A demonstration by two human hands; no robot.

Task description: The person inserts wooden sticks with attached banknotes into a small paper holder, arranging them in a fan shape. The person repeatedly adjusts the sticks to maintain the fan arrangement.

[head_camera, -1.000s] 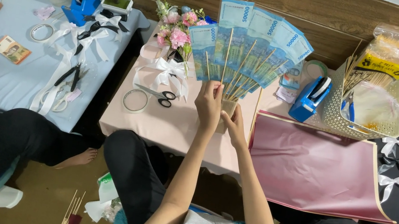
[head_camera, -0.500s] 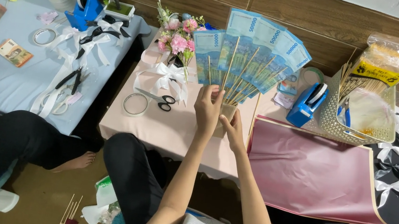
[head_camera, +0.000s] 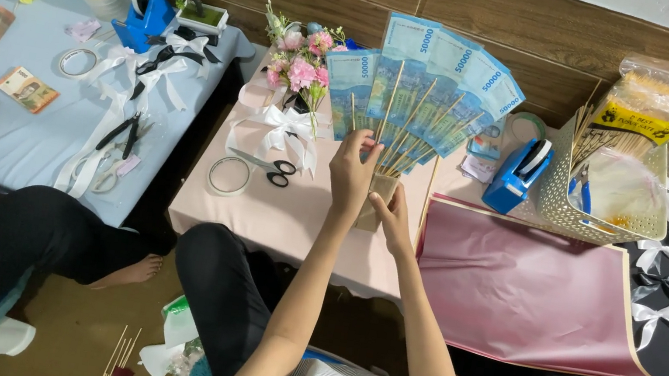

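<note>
Both hands are holding up a fan of blue banknotes on thin wooden sticks over the pink table.

Scissors (head_camera: 271,171), a tape ring (head_camera: 229,175) and a pink flower posy (head_camera: 299,68) are lying left of it; a blue tape dispenser (head_camera: 516,174) and a woven basket (head_camera: 586,219) are sitting right, with nothing blocking. The fan (head_camera: 420,86) is spreading above the left hand (head_camera: 352,173), whose grip is pinching the sticks; the right hand (head_camera: 388,216) is closing its grip around the bunched stick ends below.
</note>
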